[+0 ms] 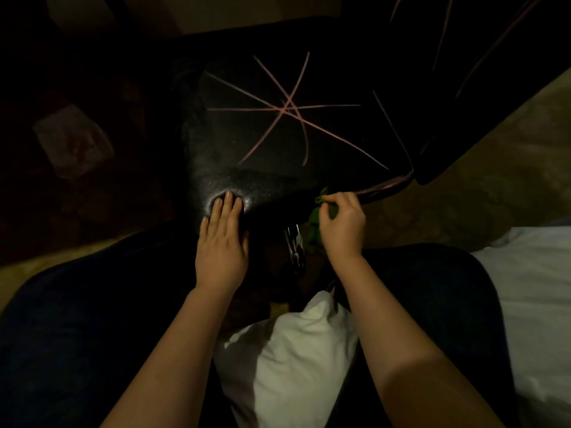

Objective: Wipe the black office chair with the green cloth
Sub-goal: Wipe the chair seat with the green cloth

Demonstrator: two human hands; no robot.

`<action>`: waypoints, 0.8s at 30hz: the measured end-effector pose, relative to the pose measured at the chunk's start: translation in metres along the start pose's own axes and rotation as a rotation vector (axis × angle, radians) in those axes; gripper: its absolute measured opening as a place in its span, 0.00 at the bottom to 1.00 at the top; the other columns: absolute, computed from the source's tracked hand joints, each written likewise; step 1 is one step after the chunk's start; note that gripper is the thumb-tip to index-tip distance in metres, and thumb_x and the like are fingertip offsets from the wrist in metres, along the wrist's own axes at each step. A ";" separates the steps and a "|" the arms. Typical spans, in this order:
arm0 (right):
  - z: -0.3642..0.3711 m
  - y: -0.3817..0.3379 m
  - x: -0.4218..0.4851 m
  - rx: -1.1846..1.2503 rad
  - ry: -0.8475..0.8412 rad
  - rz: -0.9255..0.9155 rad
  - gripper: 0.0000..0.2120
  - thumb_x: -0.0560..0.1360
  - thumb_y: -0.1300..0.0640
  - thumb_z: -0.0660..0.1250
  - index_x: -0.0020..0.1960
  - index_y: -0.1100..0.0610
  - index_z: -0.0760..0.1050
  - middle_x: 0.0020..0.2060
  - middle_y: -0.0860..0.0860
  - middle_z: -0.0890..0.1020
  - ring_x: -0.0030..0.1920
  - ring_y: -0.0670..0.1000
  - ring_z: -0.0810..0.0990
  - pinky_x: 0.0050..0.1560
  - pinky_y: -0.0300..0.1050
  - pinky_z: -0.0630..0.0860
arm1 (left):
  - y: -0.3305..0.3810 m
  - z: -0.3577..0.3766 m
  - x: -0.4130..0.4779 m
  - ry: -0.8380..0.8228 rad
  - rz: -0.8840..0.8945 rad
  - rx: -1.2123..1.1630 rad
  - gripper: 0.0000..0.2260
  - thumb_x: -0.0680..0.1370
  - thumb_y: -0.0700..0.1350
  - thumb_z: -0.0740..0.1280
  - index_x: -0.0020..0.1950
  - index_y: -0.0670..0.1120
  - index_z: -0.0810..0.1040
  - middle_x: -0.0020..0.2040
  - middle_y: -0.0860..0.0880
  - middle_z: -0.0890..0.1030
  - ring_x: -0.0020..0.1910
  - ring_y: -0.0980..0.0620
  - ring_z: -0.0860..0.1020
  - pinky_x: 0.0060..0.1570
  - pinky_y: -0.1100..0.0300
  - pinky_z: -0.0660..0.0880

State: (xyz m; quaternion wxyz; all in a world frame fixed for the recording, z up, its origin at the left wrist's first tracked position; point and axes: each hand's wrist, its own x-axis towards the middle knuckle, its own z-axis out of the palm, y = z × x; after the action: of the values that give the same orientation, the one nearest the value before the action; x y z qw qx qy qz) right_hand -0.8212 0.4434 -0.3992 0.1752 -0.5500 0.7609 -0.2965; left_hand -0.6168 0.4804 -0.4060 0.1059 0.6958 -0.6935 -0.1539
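Note:
The black office chair (262, 168) fills the dim centre of the view, its seat crossed by several pink chalk-like lines. My left hand (222, 239) lies flat on the seat's near edge, fingers straight and pressing on it. My right hand (341, 225) grips the bunched green cloth (315, 216) at the seat's near right edge, beside a smeared pink line. Part of the cloth hangs below my fingers; the rest is hidden in my palm.
The chair's backrest (494, 88), also marked with pink lines, rises at the upper right. A shiny metal part (293, 245) shows under the seat. My dark-trousered knees flank a white pillow (293, 344); white bedding (531, 298) lies at the right. A pale object (72, 140) sits on the dark floor, left.

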 end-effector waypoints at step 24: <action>0.033 -0.035 -0.031 0.275 -0.035 0.060 0.04 0.72 0.65 0.70 0.46 0.61 0.81 0.46 0.52 0.78 0.45 0.45 0.77 0.45 0.26 0.67 | 0.006 -0.001 0.001 -0.002 -0.040 -0.040 0.32 0.80 0.42 0.61 0.80 0.48 0.50 0.81 0.49 0.46 0.79 0.52 0.42 0.75 0.52 0.39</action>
State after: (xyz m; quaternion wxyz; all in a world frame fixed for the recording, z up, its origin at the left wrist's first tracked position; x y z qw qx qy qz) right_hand -0.7654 0.4562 -0.4035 0.2709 -0.5029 0.7260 -0.3829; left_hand -0.6222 0.4791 -0.4027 0.1159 0.7070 -0.6765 -0.1706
